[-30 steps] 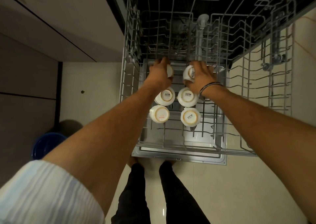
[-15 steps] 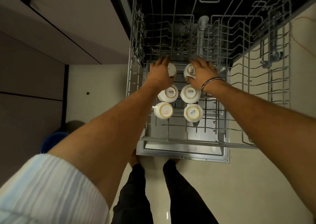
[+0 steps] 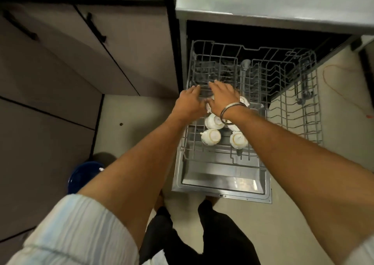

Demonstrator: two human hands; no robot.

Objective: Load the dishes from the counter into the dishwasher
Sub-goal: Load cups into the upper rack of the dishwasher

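Several white cups stand upside down in the pulled-out wire rack (image 3: 303, 111) of the dishwasher. Two are at the front (image 3: 211, 137) (image 3: 238, 140), another sits behind them (image 3: 214, 121), and one more shows past my wrist (image 3: 243, 101). My left hand (image 3: 189, 102) hovers over the rack's left side with its fingers stretched out, holding nothing. My right hand (image 3: 222, 96), a metal bangle on its wrist, lies flat above the back cups with straight fingers and hides part of them.
The open dishwasher door (image 3: 222, 180) lies flat in front of my legs. Cabinet doors with black handles (image 3: 97, 28) fill the left. A blue bucket (image 3: 85, 175) stands on the floor at left. An orange cable (image 3: 344, 86) runs across the floor at right.
Both hands have let go of the two back cups and shifted left, fingers now straight. The view has pulled back, showing the cabinets and the dishwasher's top.
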